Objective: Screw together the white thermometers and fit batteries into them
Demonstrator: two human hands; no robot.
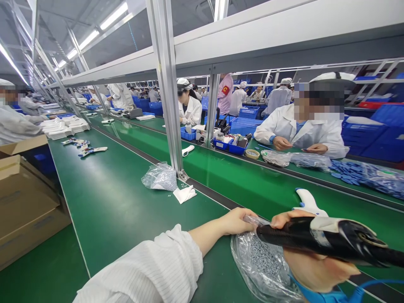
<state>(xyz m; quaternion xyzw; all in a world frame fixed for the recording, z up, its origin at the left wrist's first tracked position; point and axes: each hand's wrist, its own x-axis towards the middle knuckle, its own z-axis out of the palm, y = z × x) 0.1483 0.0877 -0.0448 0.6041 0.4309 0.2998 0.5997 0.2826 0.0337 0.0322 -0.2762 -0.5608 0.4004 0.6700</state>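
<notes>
My right hand, with a blue strap at the wrist, is wrapped round a black electric screwdriver. The screwdriver lies nearly level, its front end pointing left over a clear plastic bag full of small grey screws. At the bag's upper edge, my left hand has its fingers closed on the plastic, close to the front end of the screwdriver. The fingertips are partly hidden. Behind the screwdriver, a white gun-shaped housing with blue trim rests on the green conveyor belt.
Another screw bag and a crumpled white cloth lie by the metal post. Patterned housings and white stacked parts sit farther left. Across the belt, a co-worker handles small parts near blue pieces.
</notes>
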